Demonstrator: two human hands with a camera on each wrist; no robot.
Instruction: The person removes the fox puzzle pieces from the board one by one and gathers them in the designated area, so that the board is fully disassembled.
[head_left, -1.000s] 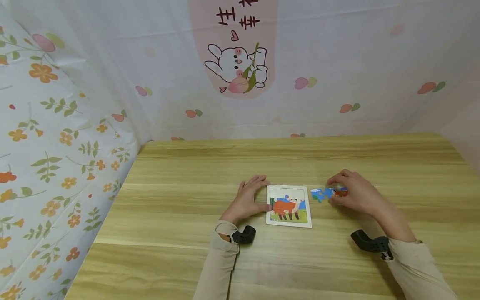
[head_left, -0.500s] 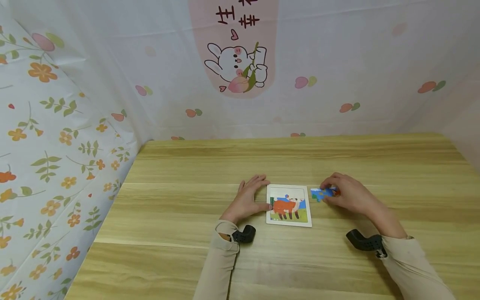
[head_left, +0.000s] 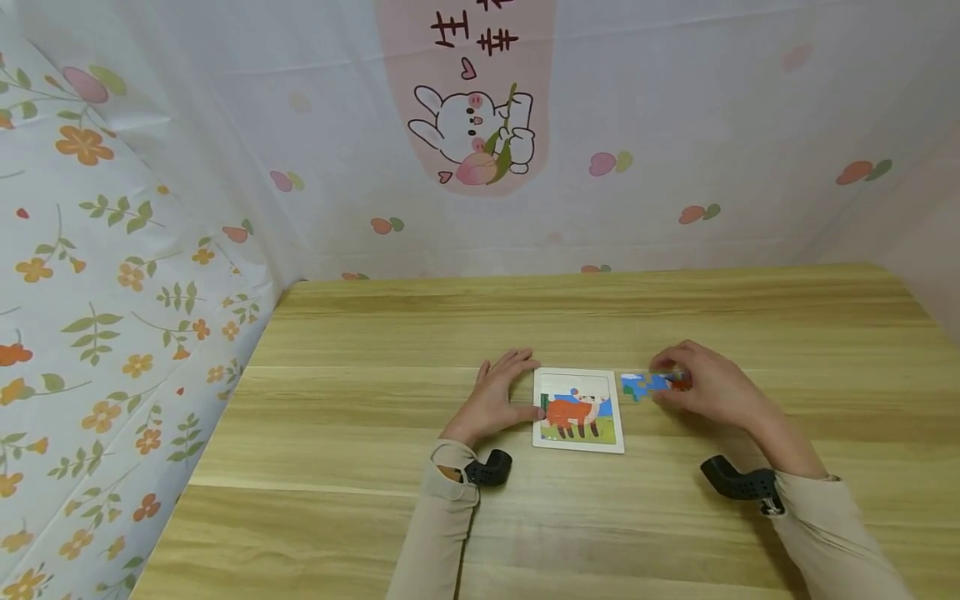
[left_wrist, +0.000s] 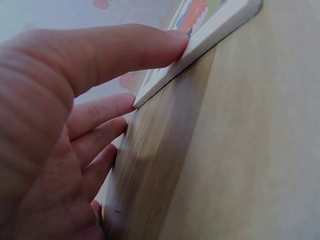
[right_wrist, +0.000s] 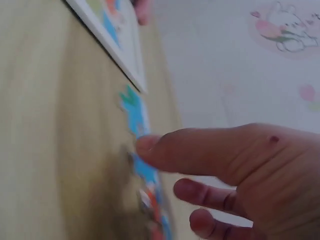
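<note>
In the head view, a white-framed jigsaw puzzle board lies on the table with an orange animal picture partly filled in. My left hand steadies its left side, the thumb on the frame and the straight fingertips at the far left corner. Just right of the board sits a small group of blue puzzle pieces. My right hand pinches a puzzle piece with orange on it at the right end of that group, its fingers hiding part of it. In the right wrist view the thumb overlaps the row of pieces.
The wooden table spreads on all sides of the board. A white printed cloth hangs behind it, and a flowered cloth covers the left side. Black wrist cameras sit on both forearms.
My right hand went left toward the board, then back right a little. The blue pieces now lie closer together than a second ago. My left hand and the board have stayed put.
</note>
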